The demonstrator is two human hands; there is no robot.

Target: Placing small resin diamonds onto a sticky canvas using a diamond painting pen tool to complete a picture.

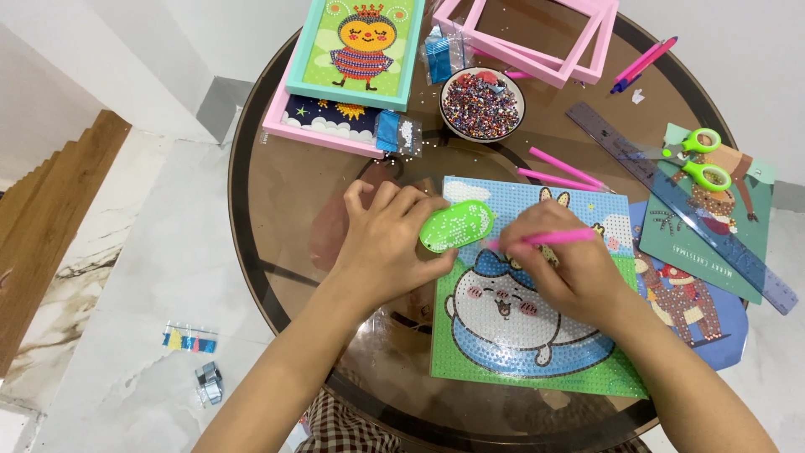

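Note:
My left hand grips a small green oval tray filled with white beads, held at the left edge of a bead picture showing a white cartoon animal on green and blue. My right hand holds a pink pen nearly level, its tip pointing left toward the green tray. Both hands rest over the picture's upper part on the round glass table.
A white bowl of mixed dark beads stands behind the picture. Framed bead pictures and empty pink frames lie at the back. Two pink pens, a ruler, green scissors and other picture sheets lie to the right. Small bead bags lie on the floor.

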